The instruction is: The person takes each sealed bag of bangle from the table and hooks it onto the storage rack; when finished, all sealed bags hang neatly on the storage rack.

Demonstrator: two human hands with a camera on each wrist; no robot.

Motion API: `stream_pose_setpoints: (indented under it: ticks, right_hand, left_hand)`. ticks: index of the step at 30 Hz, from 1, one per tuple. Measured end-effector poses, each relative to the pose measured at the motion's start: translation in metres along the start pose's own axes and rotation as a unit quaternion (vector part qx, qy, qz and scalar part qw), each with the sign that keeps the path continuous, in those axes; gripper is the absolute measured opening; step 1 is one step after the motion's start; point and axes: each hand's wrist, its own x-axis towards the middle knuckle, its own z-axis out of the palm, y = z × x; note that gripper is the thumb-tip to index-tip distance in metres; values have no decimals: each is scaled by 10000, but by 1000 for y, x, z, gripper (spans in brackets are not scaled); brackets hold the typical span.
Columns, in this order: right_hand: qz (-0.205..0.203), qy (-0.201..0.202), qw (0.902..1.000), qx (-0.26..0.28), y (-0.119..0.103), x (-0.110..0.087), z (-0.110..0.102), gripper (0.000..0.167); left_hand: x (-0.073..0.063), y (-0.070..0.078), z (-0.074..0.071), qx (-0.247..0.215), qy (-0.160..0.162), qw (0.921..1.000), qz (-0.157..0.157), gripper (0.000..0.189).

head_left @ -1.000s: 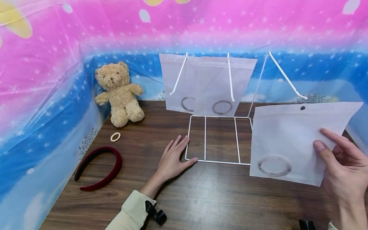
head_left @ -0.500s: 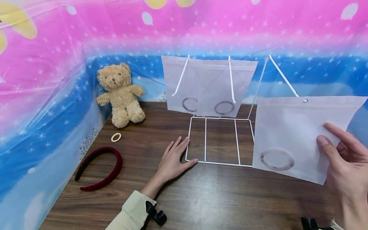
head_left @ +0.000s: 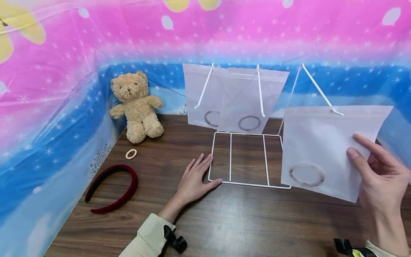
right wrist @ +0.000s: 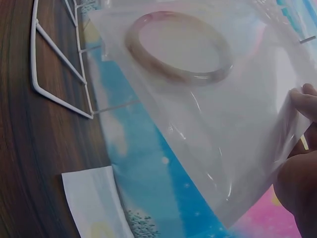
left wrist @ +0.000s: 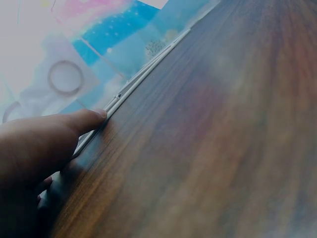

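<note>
My right hand [head_left: 382, 175] pinches the right side of a clear-fronted white zip bag [head_left: 321, 139] between thumb and fingers. Inside the bag lies a pale bangle [right wrist: 203, 77], at its lower left in the head view. The bag's top edge is at the right hook [head_left: 316, 84] of a white wire display rack [head_left: 247, 184], with the hook's bent tip showing in front of the bag. My left hand [head_left: 194, 178] lies flat and spread on the table, fingertips and thumb at the rack base's front left corner. Two similar bags, a left bag [head_left: 199, 114] and a middle bag [head_left: 244, 96], hang from the other hooks.
A teddy bear [head_left: 136, 107] sits at the back left. Before it lie a small cream ring [head_left: 131, 154] and a dark red headband [head_left: 130, 192]. Patterned cloth [head_left: 144, 35] walls off the table's back and left. A pale printed piece [right wrist: 94, 198] shows in the right wrist view.
The held bag has moved up and inward to the right hook, whose tip now shows in front of it. My left hand stays at the rack's corner.
</note>
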Motion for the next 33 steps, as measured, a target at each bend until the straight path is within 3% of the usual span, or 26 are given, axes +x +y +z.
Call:
stream_pose_setpoints:
  ticks: [4, 7, 13, 20, 26, 33]
  right_hand:
    - [50, 20, 9997, 227, 9, 8, 5, 38]
    - [-91, -5, 9975, 695, 19, 16, 11, 39]
    - [-214, -175, 9842, 1750, 34, 35, 27, 44]
    - [289, 27, 9830, 1812, 35, 52, 41, 47]
    - [263, 105, 9758, 2170, 37, 57, 44, 45]
    - [-47, 31, 9769, 2137, 39, 40, 40, 45]
  left_hand:
    - [0, -1, 0, 47, -37, 10000, -31, 87]
    - [0, -2, 0, 28, -19, 10000, -15, 87]
    - [0, -3, 2, -9, 9, 10000, 29, 86]
    - [-1, -5, 3, -8, 45, 10000, 47, 86]
    - [-1, -5, 2, 20, 50, 10000, 70, 87]
    - [-2, -4, 1, 5, 102, 9999, 90, 87]
